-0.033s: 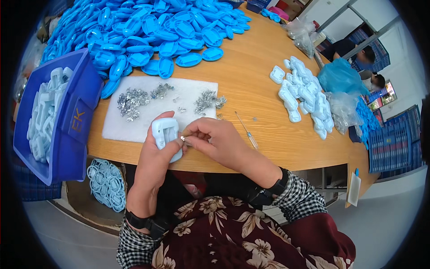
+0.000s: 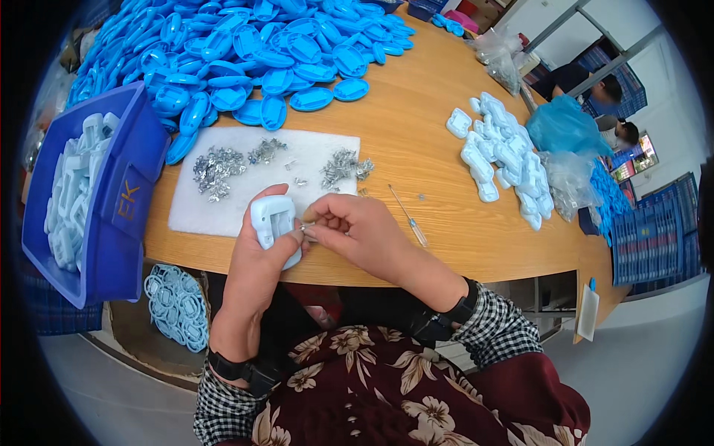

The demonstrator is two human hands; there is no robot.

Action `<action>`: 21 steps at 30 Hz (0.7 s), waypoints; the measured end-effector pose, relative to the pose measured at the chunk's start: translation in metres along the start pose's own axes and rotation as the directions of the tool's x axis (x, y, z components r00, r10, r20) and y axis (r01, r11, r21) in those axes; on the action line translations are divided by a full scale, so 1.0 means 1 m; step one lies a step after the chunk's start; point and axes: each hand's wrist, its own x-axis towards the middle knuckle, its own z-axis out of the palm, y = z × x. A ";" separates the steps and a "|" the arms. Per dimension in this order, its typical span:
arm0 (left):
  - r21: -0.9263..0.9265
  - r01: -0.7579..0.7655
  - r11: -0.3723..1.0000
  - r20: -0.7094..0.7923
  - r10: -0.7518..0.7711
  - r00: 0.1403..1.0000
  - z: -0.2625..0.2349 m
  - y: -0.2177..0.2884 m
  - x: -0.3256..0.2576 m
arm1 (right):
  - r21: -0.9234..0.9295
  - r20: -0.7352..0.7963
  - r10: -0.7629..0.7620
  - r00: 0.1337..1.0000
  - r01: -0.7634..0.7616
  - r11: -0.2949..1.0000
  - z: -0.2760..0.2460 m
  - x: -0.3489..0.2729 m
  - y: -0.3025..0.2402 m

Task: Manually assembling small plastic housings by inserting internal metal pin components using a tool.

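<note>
My left hand (image 2: pixel 256 256) is closed round a pale blue plastic casing (image 2: pixel 262 217), holding it just above the table's near edge. The casing has a rectangular recess. At its right side my right hand (image 2: pixel 364 234) pinches a small shiny metal clip (image 2: pixel 303 228) between thumb and forefinger, close by my left thumb tip. Whether the clip touches the casing I cannot tell. Beyond my hands lies a white foam sheet (image 2: pixel 193 213) with piles of small metal clips (image 2: pixel 217 172) on it. To the right a thin screwdriver (image 2: pixel 414 223) rests on the wood.
A blue bin (image 2: pixel 134 245) of pale casings stands at the left. Blue oval shells (image 2: pixel 305 48) are heaped at the back, and more pale casings (image 2: pixel 513 152) lie at the right. Below the table is a box of pale blue rings (image 2: pixel 175 305). Two people sit far right.
</note>
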 end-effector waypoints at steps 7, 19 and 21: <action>-0.004 0.019 1.000 0.020 -0.019 1.000 0.009 0.005 -0.009 | 0.326 0.181 0.289 0.940 -0.335 0.884 -0.009 0.000 -0.005; -0.269 0.285 0.920 0.179 -0.243 0.953 -0.005 -0.005 -0.009 | -0.112 0.027 0.041 0.999 -0.037 0.993 -0.003 0.001 -0.023; -0.261 0.281 0.923 0.156 -0.247 0.956 -0.004 -0.006 -0.008 | -0.231 0.037 0.021 0.999 -0.012 0.973 -0.004 0.002 -0.023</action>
